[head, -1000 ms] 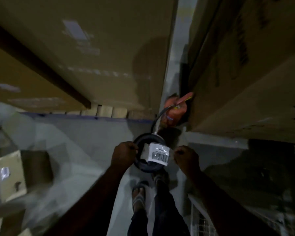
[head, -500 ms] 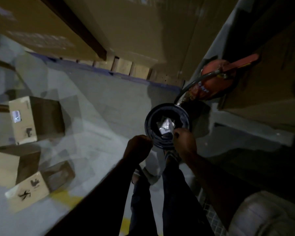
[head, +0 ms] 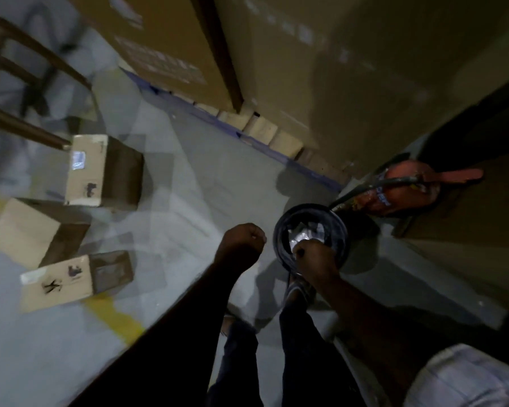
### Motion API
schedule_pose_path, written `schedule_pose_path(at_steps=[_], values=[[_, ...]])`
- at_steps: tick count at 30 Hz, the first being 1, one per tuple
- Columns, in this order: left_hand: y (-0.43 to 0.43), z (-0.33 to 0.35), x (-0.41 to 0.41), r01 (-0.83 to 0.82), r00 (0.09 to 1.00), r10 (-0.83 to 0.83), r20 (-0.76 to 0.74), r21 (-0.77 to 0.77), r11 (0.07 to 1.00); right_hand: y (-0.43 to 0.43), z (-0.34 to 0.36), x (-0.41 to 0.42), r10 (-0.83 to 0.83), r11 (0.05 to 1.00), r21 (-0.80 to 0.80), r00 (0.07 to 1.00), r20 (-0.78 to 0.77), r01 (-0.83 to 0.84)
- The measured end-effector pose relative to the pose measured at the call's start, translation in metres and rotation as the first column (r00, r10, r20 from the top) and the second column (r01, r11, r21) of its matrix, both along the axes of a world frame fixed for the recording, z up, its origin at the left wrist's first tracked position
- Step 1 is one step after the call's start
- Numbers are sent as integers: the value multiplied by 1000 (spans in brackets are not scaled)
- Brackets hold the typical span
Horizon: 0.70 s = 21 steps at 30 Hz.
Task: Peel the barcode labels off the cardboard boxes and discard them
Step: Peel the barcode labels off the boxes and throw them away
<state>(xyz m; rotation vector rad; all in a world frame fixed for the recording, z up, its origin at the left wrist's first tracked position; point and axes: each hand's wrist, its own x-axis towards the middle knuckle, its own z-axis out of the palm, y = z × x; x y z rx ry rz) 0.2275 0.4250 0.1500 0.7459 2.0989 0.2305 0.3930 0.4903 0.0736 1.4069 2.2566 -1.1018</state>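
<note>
Reaches the right hand [head: 315,257] down over the mouth of the round black plastic bin [head: 279,240], fingers curled against the crumpled white barcode labels [head: 301,236] lying inside, presumably so the waste lands well within the rim. Cannot tell whether gripping that paper or merely touching it. Holds the left hand [head: 241,239] just left of the bin, balled into a fist with nothing visible in it, clear of the drop. Well left of the bin, on the grey floor [head: 194,183], a small brown cardboard box [head: 86,188] bearing a white barcode label [head: 78,160], likely next for peeling. Just beyond the bin, a red fire extinguisher [head: 394,195].
</note>
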Motion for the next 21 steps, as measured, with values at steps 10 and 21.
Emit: schedule_pose_path(at_steps=[10, 21], values=[[-167, 63, -107, -304, 943, 305, -131, 30, 952, -109, 74, -149, 274, 960, 5, 935, -225, -281], [-427, 114, -197, -672, 721, 662, -205, 27, 740, -301, 155, -294, 613, 774, -15, 755, -234, -633]])
